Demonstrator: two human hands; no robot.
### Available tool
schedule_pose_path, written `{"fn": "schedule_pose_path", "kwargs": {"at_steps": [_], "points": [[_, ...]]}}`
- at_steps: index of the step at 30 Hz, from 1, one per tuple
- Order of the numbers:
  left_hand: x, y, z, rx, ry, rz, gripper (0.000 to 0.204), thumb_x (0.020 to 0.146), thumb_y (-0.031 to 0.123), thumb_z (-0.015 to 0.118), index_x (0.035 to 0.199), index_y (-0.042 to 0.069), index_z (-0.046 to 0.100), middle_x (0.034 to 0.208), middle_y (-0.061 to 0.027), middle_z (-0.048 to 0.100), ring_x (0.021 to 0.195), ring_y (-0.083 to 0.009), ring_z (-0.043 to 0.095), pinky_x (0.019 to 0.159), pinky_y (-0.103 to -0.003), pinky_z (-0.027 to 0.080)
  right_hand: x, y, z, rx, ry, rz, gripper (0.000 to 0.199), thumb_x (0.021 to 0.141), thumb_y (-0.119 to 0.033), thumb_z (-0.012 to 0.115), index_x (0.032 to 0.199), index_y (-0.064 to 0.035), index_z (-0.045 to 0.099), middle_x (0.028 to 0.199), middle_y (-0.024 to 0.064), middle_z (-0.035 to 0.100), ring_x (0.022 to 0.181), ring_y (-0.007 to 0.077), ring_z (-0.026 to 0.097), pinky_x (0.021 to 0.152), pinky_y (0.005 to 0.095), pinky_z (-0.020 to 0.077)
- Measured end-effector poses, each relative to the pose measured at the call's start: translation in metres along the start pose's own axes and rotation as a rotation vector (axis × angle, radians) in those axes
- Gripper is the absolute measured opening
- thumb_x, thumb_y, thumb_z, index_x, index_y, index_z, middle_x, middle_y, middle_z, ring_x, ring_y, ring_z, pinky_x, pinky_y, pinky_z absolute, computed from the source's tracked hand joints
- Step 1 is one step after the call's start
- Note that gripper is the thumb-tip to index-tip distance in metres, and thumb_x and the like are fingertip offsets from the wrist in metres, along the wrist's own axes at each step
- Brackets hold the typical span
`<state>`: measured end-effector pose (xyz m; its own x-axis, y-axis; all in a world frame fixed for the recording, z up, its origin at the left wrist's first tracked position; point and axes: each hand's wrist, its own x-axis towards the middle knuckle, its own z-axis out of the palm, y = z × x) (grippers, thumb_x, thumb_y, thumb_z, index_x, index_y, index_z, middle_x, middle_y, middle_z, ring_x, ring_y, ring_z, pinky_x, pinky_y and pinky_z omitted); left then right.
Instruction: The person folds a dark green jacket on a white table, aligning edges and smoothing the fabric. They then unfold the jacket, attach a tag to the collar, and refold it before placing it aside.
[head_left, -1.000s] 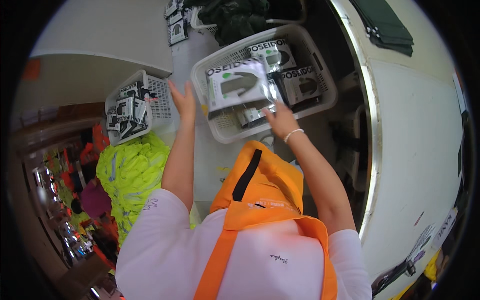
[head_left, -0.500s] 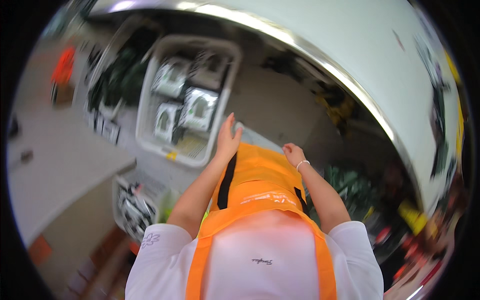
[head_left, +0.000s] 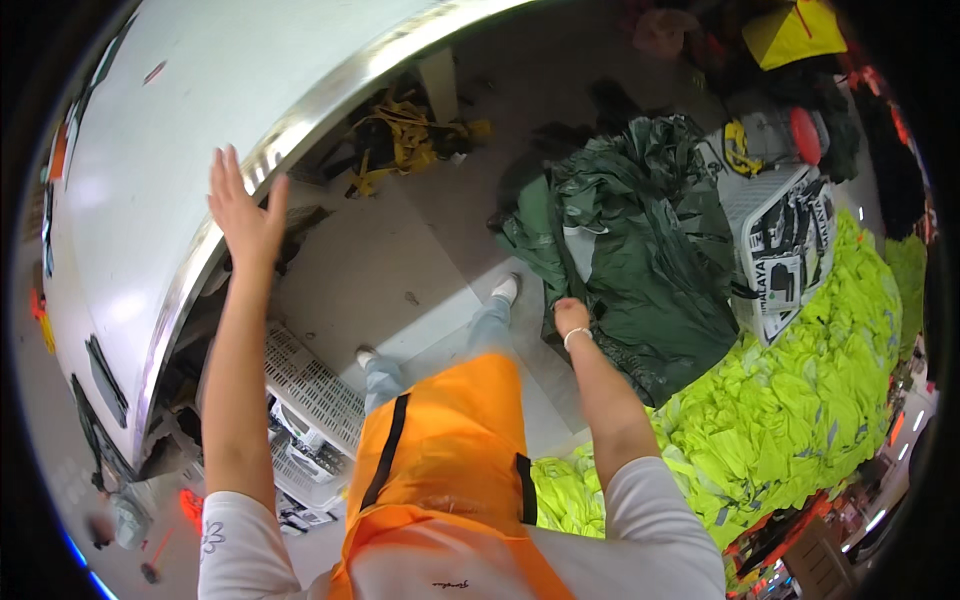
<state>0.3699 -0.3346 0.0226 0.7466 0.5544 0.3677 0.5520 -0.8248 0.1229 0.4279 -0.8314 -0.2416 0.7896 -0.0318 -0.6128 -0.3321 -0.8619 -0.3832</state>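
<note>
My left hand (head_left: pixel 246 218) is stretched out over the metal edge of a white table (head_left: pixel 170 110), its fingers apart and nothing in it. I cannot tell whether it touches the edge. My right hand (head_left: pixel 572 316), with a white bracelet at the wrist, is closed at the near left side of a heap of dark green, shiny fabric (head_left: pixel 650 270). What its fingers hold, if anything, is hidden. The heap is crumpled, with folds hanging toward the floor.
Bright yellow-green garments (head_left: pixel 800 420) lie in a big pile at right. Beyond the green heap stands a light basket (head_left: pixel 745 195) with black-and-white packages. A slotted crate (head_left: pixel 312 375) is by my left leg. Yellow straps (head_left: pixel 405 135) lie on the floor under the table.
I have turned to the right, away from the white basket of packages. The table is now on my left, and the green heap and yellow-green pile are on my right. My arms have spread apart.
</note>
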Motion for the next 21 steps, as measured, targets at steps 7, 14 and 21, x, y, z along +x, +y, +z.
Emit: {"fn": "schedule_pose_path", "kwargs": {"at_steps": [7, 14, 21], "points": [[0.055, 0.07, 0.113, 0.203, -0.08, 0.102, 0.073, 0.082, 0.051, 0.057, 0.142, 0.018, 0.031, 0.146, -0.0104, 0.032, 0.136, -0.029, 0.027, 0.107, -0.046, 0.024, 0.201, 0.039, 0.014, -0.079, -0.092, -0.09, 0.031, 0.082, -0.022, 0.06, 0.106, -0.0026, 0.06, 0.098, 0.0216, 0.064, 0.094, 0.0381, 0.06, 0.082, 0.0425, 0.0475], [0.06, 0.083, 0.108, 0.189, -0.092, 0.075, 0.071, 0.081, 0.044, 0.06, 0.141, 0.016, 0.033, 0.144, -0.0106, 0.034, 0.134, -0.029, 0.03, 0.107, -0.042, 0.025, 0.21, 0.057, -0.019, 0.066, 0.043, -0.032, 0.025, 0.091, -0.015, 0.044, 0.104, 0.0028, 0.056, 0.096, 0.0287, 0.059, 0.091, 0.0457, 0.055, 0.078, 0.0475, 0.0433], [0.05, 0.079, 0.092, 0.358, -0.322, -0.15, 0.08, 0.082, 0.051, 0.055, 0.146, 0.018, 0.02, 0.151, -0.0072, 0.02, 0.139, -0.0286, 0.017, 0.11, -0.054, 0.01, 0.118, 0.008, -0.218, 0.372, 0.131, -0.244, 0.022, 0.088, -0.012, 0.052, 0.104, 0.0012, 0.057, 0.086, 0.0181, 0.065, 0.079, 0.0254, 0.062, 0.071, 0.0353, 0.0467]]}}
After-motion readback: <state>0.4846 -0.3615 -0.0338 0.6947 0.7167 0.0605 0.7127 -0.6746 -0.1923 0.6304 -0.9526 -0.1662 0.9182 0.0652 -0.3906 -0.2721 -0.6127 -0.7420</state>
